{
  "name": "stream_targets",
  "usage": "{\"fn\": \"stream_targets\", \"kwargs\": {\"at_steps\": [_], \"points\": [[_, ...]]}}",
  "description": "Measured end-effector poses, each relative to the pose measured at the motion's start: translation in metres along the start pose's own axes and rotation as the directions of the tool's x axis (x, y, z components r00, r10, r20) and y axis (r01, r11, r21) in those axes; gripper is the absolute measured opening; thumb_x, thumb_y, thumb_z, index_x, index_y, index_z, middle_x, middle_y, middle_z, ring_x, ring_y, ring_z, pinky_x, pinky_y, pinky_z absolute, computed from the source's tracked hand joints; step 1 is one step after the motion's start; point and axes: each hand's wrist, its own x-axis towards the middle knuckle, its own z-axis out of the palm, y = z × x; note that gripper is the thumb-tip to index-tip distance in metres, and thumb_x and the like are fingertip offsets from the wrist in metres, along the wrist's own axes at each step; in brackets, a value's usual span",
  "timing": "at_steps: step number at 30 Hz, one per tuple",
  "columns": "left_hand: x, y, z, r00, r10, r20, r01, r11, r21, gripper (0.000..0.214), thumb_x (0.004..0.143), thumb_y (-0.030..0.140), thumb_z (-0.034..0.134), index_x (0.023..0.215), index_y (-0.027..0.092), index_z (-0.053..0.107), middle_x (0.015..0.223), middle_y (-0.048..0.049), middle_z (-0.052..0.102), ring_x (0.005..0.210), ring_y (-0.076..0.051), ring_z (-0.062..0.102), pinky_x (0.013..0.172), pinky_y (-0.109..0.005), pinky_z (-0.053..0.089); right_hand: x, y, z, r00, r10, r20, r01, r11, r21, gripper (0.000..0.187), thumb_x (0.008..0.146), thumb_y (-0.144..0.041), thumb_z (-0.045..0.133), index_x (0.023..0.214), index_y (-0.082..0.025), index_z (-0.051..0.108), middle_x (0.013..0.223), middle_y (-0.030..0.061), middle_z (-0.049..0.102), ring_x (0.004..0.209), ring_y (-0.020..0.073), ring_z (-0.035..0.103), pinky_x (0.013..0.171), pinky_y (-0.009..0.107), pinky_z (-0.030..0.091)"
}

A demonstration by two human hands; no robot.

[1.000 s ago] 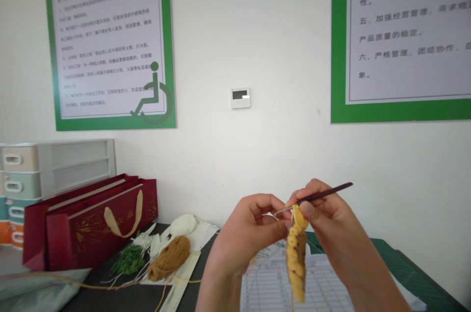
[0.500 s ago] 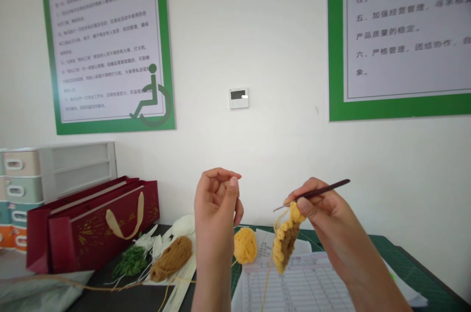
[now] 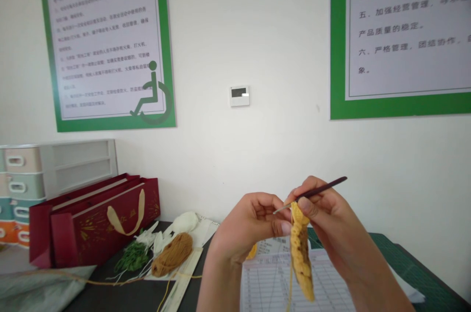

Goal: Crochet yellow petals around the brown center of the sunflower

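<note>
Right hand (image 3: 324, 209) pinches crochet hook (image 3: 318, 193); left hand (image 3: 246, 226) pinches limp yellow crochet strip (image 3: 300, 253) (soft, hold near top stitches).

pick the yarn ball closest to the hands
The yellow yarn ball, half hidden behind the left hand; the ochre-brown yarn ball and white yarn ball lie farther left.

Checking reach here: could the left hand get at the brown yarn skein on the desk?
Probably yes. The left hand is raised to the right of the brown yarn skein, and nothing appears between them. Its fingers are at the crochet piece, so it would likely leave that first.
</note>
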Motion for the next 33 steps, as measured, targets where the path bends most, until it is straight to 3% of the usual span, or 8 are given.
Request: {"fn": "stream_targets", "kwargs": {"at_steps": [6,12,19,21,23,28,31,33], "points": [[0.000,-0.005,0.006,0.999,-0.024,-0.038,0.020,0.995,-0.098,0.036,0.066,0.042,0.096,0.081,0.014,0.081,0.070,-0.0037,0.071,0.064,-0.012,0.058,0.063,-0.022,0.044,-0.002,-0.003,0.003,0.999,0.026,-0.039,-0.025,0.999,0.034,0.025,0.075,-0.038,0.090,0.082,-0.023,0.071,0.078,-0.0002,0.074,0.070,0.0146,0.066,0.066,0.025,0.050],[0.003,-0.009,0.009,0.997,-0.055,-0.052,0.044,0.982,-0.185,0.031,0.058,0.027,0.099,0.074,0.013,0.075,0.067,-0.0027,0.068,0.058,-0.011,0.058,0.056,-0.021,0.042,-0.003,0.000,0.002,0.999,0.030,-0.025,-0.029,0.998,0.063,0.030,0.071,-0.039,0.092,0.081,-0.023,0.069,0.080,0.0010,0.074,0.068,0.0159,0.066,0.063,0.026,0.051],[0.006,-0.004,0.004,0.986,0.078,-0.148,-0.104,0.979,-0.175,0.030,0.067,0.025,0.093,0.070,0.014,0.065,0.068,-0.0054,0.069,0.058,-0.013,0.062,0.059,-0.024,0.049,0.000,-0.001,-0.001,0.999,0.033,0.012,-0.034,0.998,0.050,0.027,0.074,-0.039,0.090,0.081,-0.023,0.070,0.079,0.0005,0.074,0.069,0.0147,0.066,0.068,0.026,0.051],[0.007,-0.003,0.004,0.950,0.195,-0.243,-0.233,0.963,-0.135,0.027,0.073,0.022,0.090,0.074,0.016,0.064,0.070,-0.0044,0.071,0.067,-0.014,0.065,0.068,-0.026,0.053,0.000,-0.001,-0.002,1.000,0.022,-0.006,-0.022,0.999,0.033,0.026,0.075,-0.040,0.090,0.081,-0.023,0.071,0.079,0.0000,0.074,0.070,0.0135,0.064,0.066,0.025,0.048],[0.006,-0.001,0.003,0.873,0.330,-0.358,-0.379,0.922,-0.074,0.024,0.080,0.020,0.085,0.078,0.019,0.061,0.065,0.0009,0.067,0.065,-0.012,0.061,0.068,-0.024,0.054,0.000,0.000,-0.002,1.000,0.007,-0.028,-0.006,1.000,0.025,0.027,0.075,-0.040,0.090,0.082,-0.024,0.071,0.080,0.0002,0.074,0.071,0.0140,0.062,0.065,0.025,0.045],[0.003,0.004,-0.002,0.652,0.545,-0.527,-0.609,0.791,0.063,0.021,0.088,0.019,0.078,0.093,0.025,0.059,0.076,0.0053,0.066,0.053,-0.007,0.048,0.035,-0.010,0.030,0.000,0.002,-0.001,0.998,0.036,-0.050,-0.033,0.998,0.049,0.028,0.074,-0.042,0.090,0.083,-0.024,0.070,0.080,0.0014,0.075,0.071,0.0164,0.059,0.064,0.028,0.042],[-0.001,0.010,-0.010,0.623,0.586,-0.518,-0.650,0.757,0.074,0.031,0.082,0.012,0.081,0.106,0.026,0.065,0.114,-0.0037,0.073,0.072,-0.008,0.063,0.034,-0.007,0.033,0.002,0.001,0.001,0.997,0.059,-0.058,-0.054,0.995,0.080,0.030,0.072,-0.043,0.091,0.081,-0.024,0.070,0.079,0.0014,0.075,0.070,0.0160,0.058,0.063,0.027,0.042],[-0.004,0.014,-0.017,0.627,0.594,-0.504,-0.663,0.746,0.055,0.048,0.079,0.006,0.080,0.119,0.028,0.067,0.142,-0.0081,0.064,0.102,-0.014,0.071,0.044,-0.006,0.046,0.003,-0.001,0.002,0.995,0.078,-0.054,-0.073,0.993,0.093,0.031,0.070,-0.044,0.092,0.079,-0.023,0.070,0.078,0.0010,0.075,0.068,0.0146,0.058,0.062,0.026,0.042]]}}
